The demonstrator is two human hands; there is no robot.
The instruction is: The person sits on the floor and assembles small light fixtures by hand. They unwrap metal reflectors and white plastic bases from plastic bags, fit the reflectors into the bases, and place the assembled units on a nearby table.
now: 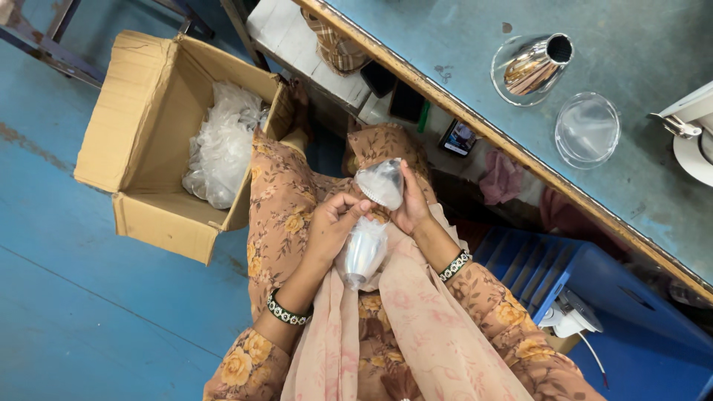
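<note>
Silver reflector cone (362,256), wrapped in a clear plastic bag (380,183), held over the lap: left hand (332,223) pinching the bag's edge, right hand (412,208) closed around its puffed top, seemingly peeling it; open carton (141,126) of bagged pieces beyond the left hand.

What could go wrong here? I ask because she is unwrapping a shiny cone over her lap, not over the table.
1. The left hand and right hand grip mostly the thin plastic bag; the silver cone could slip out and fall to the blue floor.
2. Bare fingers may smudge its polished surface.
3. On the table, the finished cone lies on its side and might roll.
</note>
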